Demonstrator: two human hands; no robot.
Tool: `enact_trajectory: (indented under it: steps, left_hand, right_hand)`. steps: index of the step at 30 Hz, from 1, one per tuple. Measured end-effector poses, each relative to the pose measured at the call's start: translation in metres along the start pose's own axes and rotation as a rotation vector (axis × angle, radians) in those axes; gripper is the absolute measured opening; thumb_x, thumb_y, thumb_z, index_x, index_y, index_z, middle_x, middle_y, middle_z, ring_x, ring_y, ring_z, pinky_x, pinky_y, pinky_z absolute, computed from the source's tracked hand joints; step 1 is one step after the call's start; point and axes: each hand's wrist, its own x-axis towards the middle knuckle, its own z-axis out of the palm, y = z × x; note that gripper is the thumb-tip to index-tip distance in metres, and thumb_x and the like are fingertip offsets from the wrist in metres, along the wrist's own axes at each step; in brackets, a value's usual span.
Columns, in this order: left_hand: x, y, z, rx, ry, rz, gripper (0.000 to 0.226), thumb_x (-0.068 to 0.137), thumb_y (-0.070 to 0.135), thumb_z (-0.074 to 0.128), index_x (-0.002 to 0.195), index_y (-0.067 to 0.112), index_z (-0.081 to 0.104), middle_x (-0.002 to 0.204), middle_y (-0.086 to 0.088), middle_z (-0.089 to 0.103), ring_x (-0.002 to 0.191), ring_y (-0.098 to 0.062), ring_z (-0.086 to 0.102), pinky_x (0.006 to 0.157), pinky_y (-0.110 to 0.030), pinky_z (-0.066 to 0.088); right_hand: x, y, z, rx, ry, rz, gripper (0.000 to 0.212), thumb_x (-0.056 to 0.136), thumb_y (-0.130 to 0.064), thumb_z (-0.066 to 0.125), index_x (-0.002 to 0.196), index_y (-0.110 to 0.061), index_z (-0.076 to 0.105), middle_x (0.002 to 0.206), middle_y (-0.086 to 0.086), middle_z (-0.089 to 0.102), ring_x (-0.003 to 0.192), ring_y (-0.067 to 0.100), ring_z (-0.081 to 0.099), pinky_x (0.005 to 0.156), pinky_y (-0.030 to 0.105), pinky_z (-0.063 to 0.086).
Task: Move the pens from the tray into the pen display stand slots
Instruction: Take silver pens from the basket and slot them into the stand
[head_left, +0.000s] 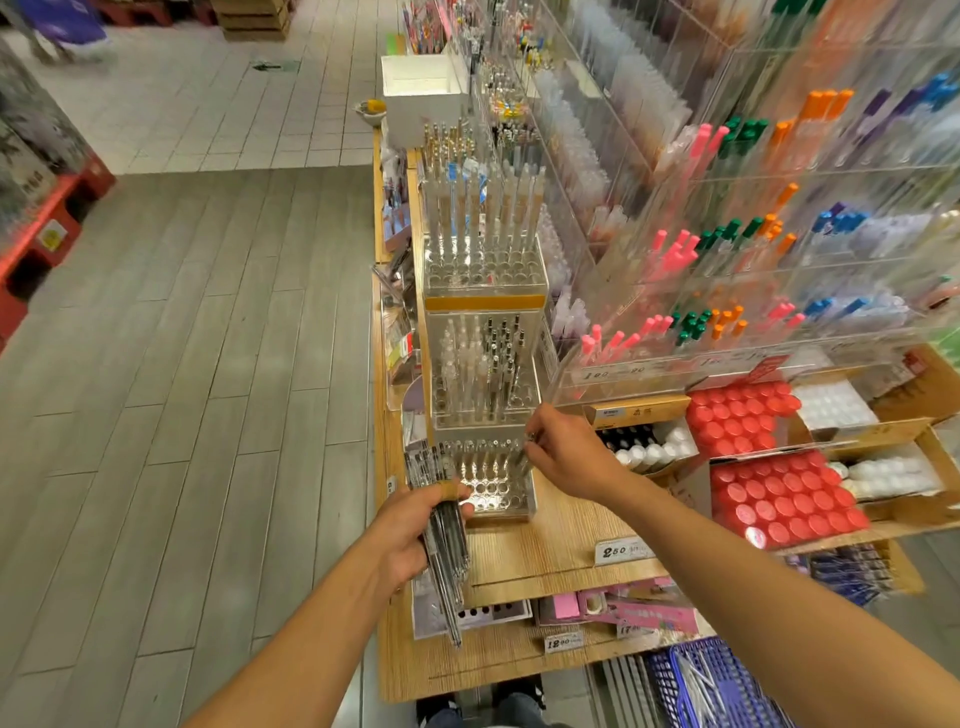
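Note:
My left hand (410, 530) grips a bundle of clear pens (447, 540) held by a rubber band, just left of the clear tiered pen display stand (485, 364). My right hand (563, 449) pinches a single pen (522, 457) by its top end, over the holes at the right side of the stand's lowest tier (488, 480). That tier holds a few pens and many open holes. The middle tier carries several clear and black pens; the top tier has tall pens at the back. A blue basket (727, 686) with a few pens sits at the lower right.
The stand sits on a wooden shelf (550, 551) with price tags. Red-capped jars (779, 499) and white bottles fill boxes to the right. Acrylic racks of coloured pens (727, 249) rise behind. Grey plank floor lies to the left; my shoes show below the shelf edge.

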Motion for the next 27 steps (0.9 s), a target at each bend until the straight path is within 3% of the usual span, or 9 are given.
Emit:
enact_trajectory:
  steps: [3,7,14,20,23,25,27]
  left_hand:
    - [0.0,0.001,-0.001,-0.015,0.007,-0.005,0.04,0.076,-0.001,0.07,0.114,-0.004,0.06,0.08,-0.017,0.068,0.06,-0.022,0.067,0.047,-0.03,0.056]
    - [0.001,0.002,-0.001,-0.013,0.006,-0.003,0.036,0.075,-0.002,0.07,0.11,-0.005,0.061,0.081,-0.018,0.068,0.062,-0.023,0.067,0.051,-0.03,0.058]
    - [0.002,-0.003,-0.004,0.024,0.002,0.003,0.025,0.077,0.001,0.071,0.099,-0.011,0.067,0.086,-0.024,0.07,0.072,-0.026,0.068,0.06,-0.031,0.06]
    - [0.004,-0.007,-0.003,0.039,0.003,0.016,0.021,0.082,0.001,0.069,0.098,-0.011,0.069,0.086,-0.026,0.072,0.071,-0.026,0.07,0.063,-0.03,0.061]
    - [0.005,-0.009,-0.002,0.048,0.002,0.035,0.022,0.085,0.001,0.066,0.103,-0.011,0.067,0.087,-0.025,0.073,0.069,-0.025,0.072,0.06,-0.031,0.061]
    - [0.004,-0.011,0.001,0.06,-0.006,0.034,0.023,0.086,-0.001,0.065,0.107,-0.011,0.065,0.086,-0.027,0.072,0.065,-0.026,0.072,0.056,-0.033,0.06]
    - [0.003,-0.013,0.003,0.07,-0.016,0.035,0.023,0.086,-0.001,0.066,0.107,-0.009,0.065,0.085,-0.028,0.071,0.063,-0.027,0.072,0.053,-0.034,0.059]
  right_hand:
    - [0.002,0.003,0.003,-0.066,0.01,-0.022,0.01,0.091,-0.02,0.062,0.096,-0.017,0.054,0.078,-0.004,0.06,0.076,0.018,0.059,0.066,0.033,0.047]
    - [0.002,0.008,0.008,-0.195,0.035,-0.114,0.015,0.09,-0.021,0.064,0.102,-0.012,0.066,0.099,0.001,0.06,0.095,0.019,0.055,0.078,0.028,0.042]
    - [-0.003,0.006,0.024,-0.281,0.073,-0.089,0.022,0.092,-0.023,0.064,0.11,-0.014,0.072,0.1,0.001,0.054,0.101,0.02,0.055,0.079,0.018,0.03]
    - [-0.005,-0.012,0.025,-0.298,0.056,0.008,0.025,0.092,-0.023,0.063,0.116,-0.016,0.066,0.107,0.001,0.055,0.104,0.019,0.054,0.085,0.028,0.046]
    - [-0.01,-0.033,0.023,0.105,0.095,0.138,0.018,0.091,-0.028,0.065,0.107,-0.018,0.065,0.094,-0.005,0.058,0.084,0.01,0.056,0.068,0.016,0.042]
    - [-0.012,-0.046,0.022,0.424,-0.049,0.229,0.013,0.093,-0.03,0.063,0.101,-0.019,0.066,0.087,-0.006,0.063,0.072,0.005,0.057,0.058,0.01,0.04]
    - [-0.016,-0.055,0.023,0.594,-0.169,0.277,0.014,0.095,-0.028,0.062,0.096,-0.015,0.066,0.079,-0.004,0.063,0.06,0.003,0.055,0.057,0.016,0.042]
